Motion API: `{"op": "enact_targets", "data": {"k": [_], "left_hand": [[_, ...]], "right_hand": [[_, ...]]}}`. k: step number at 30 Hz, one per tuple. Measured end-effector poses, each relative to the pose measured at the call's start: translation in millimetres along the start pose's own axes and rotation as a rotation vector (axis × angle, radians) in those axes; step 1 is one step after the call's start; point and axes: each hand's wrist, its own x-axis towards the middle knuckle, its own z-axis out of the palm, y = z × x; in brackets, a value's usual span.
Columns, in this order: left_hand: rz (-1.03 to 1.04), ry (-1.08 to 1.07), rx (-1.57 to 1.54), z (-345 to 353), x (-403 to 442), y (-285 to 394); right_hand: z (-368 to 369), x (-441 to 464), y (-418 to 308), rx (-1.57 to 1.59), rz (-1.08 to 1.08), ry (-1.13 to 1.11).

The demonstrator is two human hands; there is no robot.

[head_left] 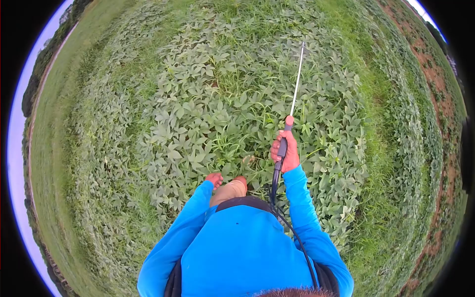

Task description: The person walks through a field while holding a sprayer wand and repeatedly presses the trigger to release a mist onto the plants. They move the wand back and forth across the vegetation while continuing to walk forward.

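Observation:
My right hand (292, 154) is wrapped round the dark handle of a spray wand (297, 85), in front of my body to the right. The wand's thin pale tube points forward and slightly right over the leaves. A faint pale haze shows around its tip. An orange-red cap sits where tube and handle meet. From the handle a black hose (292, 225) runs back past my waist and along my right side. My left hand (214, 179) hangs low beside my leg, above the leaves. Its fingers are curled in, and I see nothing in them.
Leafy crop plants (183, 114) cover the ground before me, with grass growing among them. Brighter grass strips (378, 99) run along the rows. Reddish bare soil (433, 74) lies at the far right. My shoe (241, 181) is partly among the leaves.

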Motion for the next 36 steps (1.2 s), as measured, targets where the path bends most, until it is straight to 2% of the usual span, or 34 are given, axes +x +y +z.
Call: {"op": "enact_targets", "data": {"k": [5, 10, 12, 16, 20, 25, 28, 32, 36], "left_hand": [[-0.094, 0.02, 0.061, -1, 17, 0], [-0.096, -0.006, 0.036, -8, 32, -18], [-0.179, 0.044, 0.06, -8, 36, -12], [-0.201, 0.001, -0.06, -14, 51, 1], [-0.183, 0.009, -0.132, -22, 76, 35], [-0.162, 0.024, -0.175, -39, 114, 99], [-0.132, 0.06, -0.192, -51, 128, 138], [0.0, 0.059, -0.23, -69, 130, 170], [-0.058, 0.125, -0.231, -79, 130, 183]], "right_hand": [[4, 11, -1, -0.043, 0.141, -0.027], [18, 50, 11, 0.02, 0.406, -0.133], [31, 65, 10, 0.04, 0.516, -0.168], [60, 112, -3, 0.055, 0.672, -0.273], [94, 175, -32, 0.03, 0.725, -0.404], [135, 256, -67, 0.061, 0.737, -0.485], [159, 284, -81, 0.051, 0.627, -0.42], [175, 286, -94, -0.051, 0.5, -0.279], [160, 255, -103, -0.119, 0.374, -0.191]]}}
